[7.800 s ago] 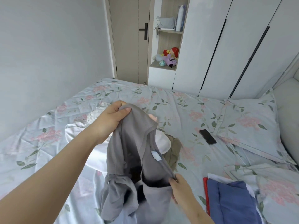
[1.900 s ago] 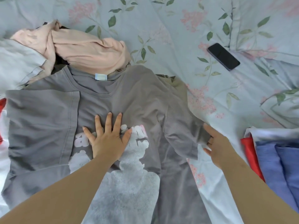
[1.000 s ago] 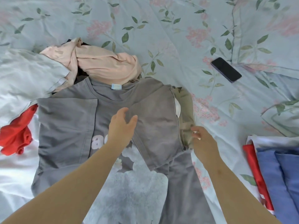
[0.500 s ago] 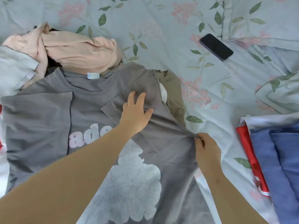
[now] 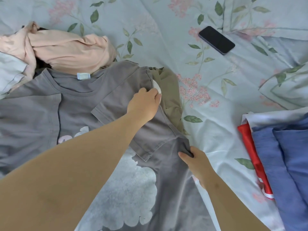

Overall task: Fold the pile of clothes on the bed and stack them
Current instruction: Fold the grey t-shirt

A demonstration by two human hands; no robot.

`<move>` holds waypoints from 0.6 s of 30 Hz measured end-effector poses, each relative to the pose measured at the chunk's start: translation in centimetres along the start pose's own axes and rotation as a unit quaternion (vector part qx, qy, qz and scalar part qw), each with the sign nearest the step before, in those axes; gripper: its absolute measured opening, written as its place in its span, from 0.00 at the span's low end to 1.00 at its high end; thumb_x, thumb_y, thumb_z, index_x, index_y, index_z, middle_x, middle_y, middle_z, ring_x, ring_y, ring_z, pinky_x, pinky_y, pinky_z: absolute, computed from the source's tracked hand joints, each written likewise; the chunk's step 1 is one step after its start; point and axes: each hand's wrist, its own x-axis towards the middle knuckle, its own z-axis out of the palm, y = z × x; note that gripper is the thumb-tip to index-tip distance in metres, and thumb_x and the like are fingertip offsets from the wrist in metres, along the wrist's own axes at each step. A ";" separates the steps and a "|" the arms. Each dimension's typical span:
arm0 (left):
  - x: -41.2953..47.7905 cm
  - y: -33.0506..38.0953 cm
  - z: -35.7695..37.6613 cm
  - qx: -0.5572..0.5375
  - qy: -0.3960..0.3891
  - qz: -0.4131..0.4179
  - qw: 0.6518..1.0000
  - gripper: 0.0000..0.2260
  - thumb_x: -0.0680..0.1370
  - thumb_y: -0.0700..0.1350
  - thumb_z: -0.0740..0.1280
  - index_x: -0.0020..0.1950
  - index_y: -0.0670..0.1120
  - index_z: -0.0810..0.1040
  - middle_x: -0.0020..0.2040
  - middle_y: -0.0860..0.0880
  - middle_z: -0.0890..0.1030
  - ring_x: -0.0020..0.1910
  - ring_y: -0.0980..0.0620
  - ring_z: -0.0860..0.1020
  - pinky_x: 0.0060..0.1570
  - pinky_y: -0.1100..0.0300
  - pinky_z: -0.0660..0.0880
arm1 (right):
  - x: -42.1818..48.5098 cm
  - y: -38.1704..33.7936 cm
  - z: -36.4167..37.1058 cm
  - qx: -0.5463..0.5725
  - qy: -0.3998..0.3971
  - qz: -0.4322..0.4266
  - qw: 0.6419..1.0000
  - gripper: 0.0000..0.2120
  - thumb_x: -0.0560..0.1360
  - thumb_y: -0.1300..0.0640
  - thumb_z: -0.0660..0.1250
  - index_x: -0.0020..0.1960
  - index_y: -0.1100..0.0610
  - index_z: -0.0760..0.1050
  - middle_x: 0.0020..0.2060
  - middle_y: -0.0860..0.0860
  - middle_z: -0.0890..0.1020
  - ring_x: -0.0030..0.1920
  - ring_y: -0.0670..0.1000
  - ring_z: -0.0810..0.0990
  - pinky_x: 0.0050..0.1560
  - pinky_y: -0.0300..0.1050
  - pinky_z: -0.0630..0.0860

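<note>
Mid side-fold on grey tee (image 5: 75, 100), laid flat on bed (image 5: 166, 30): left hand (image 5: 145, 104) grips shoulder edge, right hand (image 5: 195, 161) pinches side seam by armpit; next prob needs both lifting that side over evenly w/o bunching

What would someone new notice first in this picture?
A grey T-shirt with a pale print lies spread on the floral bed, one sleeve folded in; the left hand rests on that fold and the right hand pinches its side. A peach garment is crumpled behind it, folded blue clothes sit at the right edge, and a black phone lies further back.
</note>
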 end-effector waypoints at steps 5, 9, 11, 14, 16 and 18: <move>-0.9 -1.0 -1.4 -0.084 0.073 0.035 0.993 0.12 0.83 0.49 0.56 0.49 0.42 0.72 0.39 0.46 0.75 0.44 0.45 0.76 0.42 0.52 0.70 | -1.3 -0.5 0.2 0.111 -0.011 -0.015 0.994 0.15 0.76 0.58 0.67 0.33 0.58 0.68 0.31 0.51 0.66 0.35 0.49 0.65 0.38 0.42 0.62; -2.0 -2.2 -2.5 -0.161 0.086 0.006 0.983 0.07 0.77 0.50 0.66 0.44 0.47 0.74 0.35 0.53 0.77 0.42 0.51 0.79 0.46 0.56 0.74 | -4.2 -1.4 1.9 0.129 -0.068 -0.020 0.989 0.12 0.76 0.54 0.68 0.36 0.58 0.71 0.35 0.53 0.69 0.36 0.52 0.67 0.39 0.46 0.64; -2.3 -3.1 -3.5 -0.212 0.119 -0.045 0.969 0.11 0.73 0.53 0.70 0.39 0.50 0.72 0.34 0.55 0.77 0.37 0.55 0.77 0.39 0.60 0.73 | -5.6 -2.0 2.9 0.112 -0.106 -0.037 0.987 0.09 0.77 0.55 0.66 0.39 0.56 0.77 0.37 0.54 0.77 0.40 0.54 0.74 0.45 0.49 0.69; -3.3 -5.9 -5.2 -0.308 0.171 -0.093 0.931 0.13 0.71 0.47 0.72 0.36 0.52 0.67 0.33 0.56 0.72 0.32 0.58 0.71 0.31 0.64 0.71 | -8.0 -4.1 5.4 0.034 -0.176 -0.100 0.979 0.15 0.79 0.58 0.61 0.53 0.40 0.80 0.50 0.40 0.83 0.54 0.41 0.79 0.58 0.39 0.73; -4.0 -8.5 -6.3 -0.358 0.171 -0.118 0.910 0.13 0.74 0.43 0.69 0.38 0.55 0.66 0.37 0.57 0.71 0.33 0.59 0.70 0.28 0.66 0.68 | -9.6 -5.6 8.0 0.002 -0.215 -0.122 0.969 0.17 0.80 0.58 0.60 0.56 0.36 0.77 0.52 0.37 0.82 0.55 0.36 0.77 0.56 0.32 0.72; -4.9 -11.5 -7.5 -0.419 0.163 -0.140 0.882 0.12 0.76 0.41 0.65 0.40 0.56 0.66 0.41 0.56 0.71 0.34 0.57 0.70 0.27 0.65 0.66 | -11.3 -6.6 11.1 -0.018 -0.247 -0.132 0.960 0.16 0.80 0.57 0.60 0.55 0.35 0.76 0.51 0.35 0.82 0.54 0.34 0.77 0.52 0.26 0.70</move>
